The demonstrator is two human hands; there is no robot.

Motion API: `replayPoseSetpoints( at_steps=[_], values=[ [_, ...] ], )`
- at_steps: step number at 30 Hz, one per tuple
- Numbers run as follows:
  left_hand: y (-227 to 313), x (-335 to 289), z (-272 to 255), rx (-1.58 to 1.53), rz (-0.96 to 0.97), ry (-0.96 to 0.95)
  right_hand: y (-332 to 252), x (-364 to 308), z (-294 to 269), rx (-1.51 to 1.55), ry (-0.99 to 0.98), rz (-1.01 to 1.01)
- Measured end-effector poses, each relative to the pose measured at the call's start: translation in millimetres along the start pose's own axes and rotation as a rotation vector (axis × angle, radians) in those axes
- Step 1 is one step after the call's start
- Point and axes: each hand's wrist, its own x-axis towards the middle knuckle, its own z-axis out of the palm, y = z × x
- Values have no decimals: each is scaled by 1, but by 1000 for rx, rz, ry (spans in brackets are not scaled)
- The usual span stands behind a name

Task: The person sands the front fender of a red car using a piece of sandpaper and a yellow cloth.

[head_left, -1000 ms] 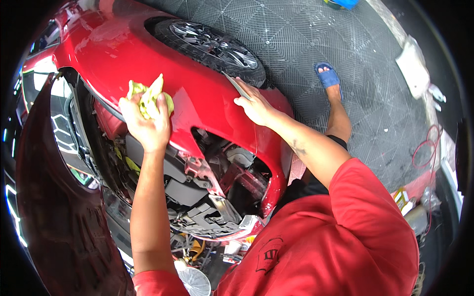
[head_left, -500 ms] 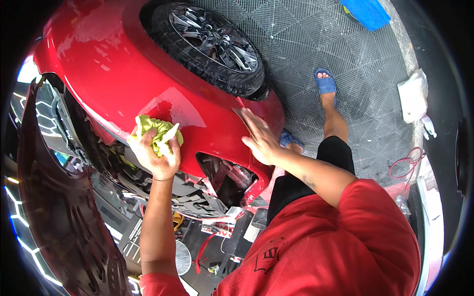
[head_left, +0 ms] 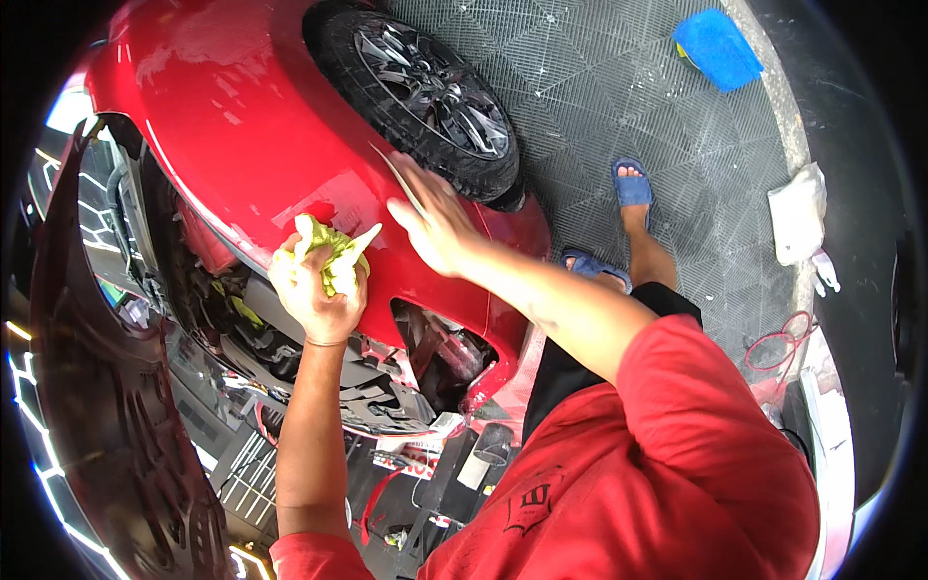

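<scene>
My left hand (head_left: 317, 295) is closed round a crumpled yellow-green cloth (head_left: 335, 253) over the red car's front fender (head_left: 242, 116), close to the raised hood side. Beside it on the paint lies a pale, rectangular sheen or film patch (head_left: 340, 188); I cannot tell which it is. My right hand (head_left: 435, 222) is stretched out flat, fingers together and slightly smeared by motion, over the fender between the cloth and the front wheel (head_left: 425, 92). Whether its palm touches the paint is hidden. Below both hands gapes the headlight opening (head_left: 440, 353).
The raised dark hood (head_left: 126, 416) stands at the left, above the open engine bay (head_left: 261, 329). On the grey grated floor (head_left: 570, 87) lies a blue cloth (head_left: 717, 50). A white plastic bag (head_left: 798, 215) and a red hose (head_left: 778, 343) lie at the right.
My right hand has moved left and up along the fender, toward the wheel arch and the cloth. The left hand with the cloth has shifted slightly right in the picture, as has the car.
</scene>
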Motion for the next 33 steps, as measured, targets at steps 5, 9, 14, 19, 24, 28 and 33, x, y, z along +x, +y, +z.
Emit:
replayPoseSetpoints(
  at_steps=[5,9,14,19,24,28,33],
  values=[
    [-1,-1,-2,34,57,16,8,-25,-49,38,33,25],
    [-4,-9,0,25,57,6,45,-136,-21,-114,-32,220],
    [5,-5,-3,14,3,9,47,-128,-6,-83,93,262],
    [4,-6,0,3,25,65,63,-152,-18,-67,0,203],
    [5,1,0,-36,-14,40,61,-88,-12,-17,35,229],
    [-4,-10,2,-53,-14,27,48,-136,-25,-22,-82,145],
    [-5,-8,-2,2,41,-9,-16,-9,5,-57,-32,2]
  ],
)
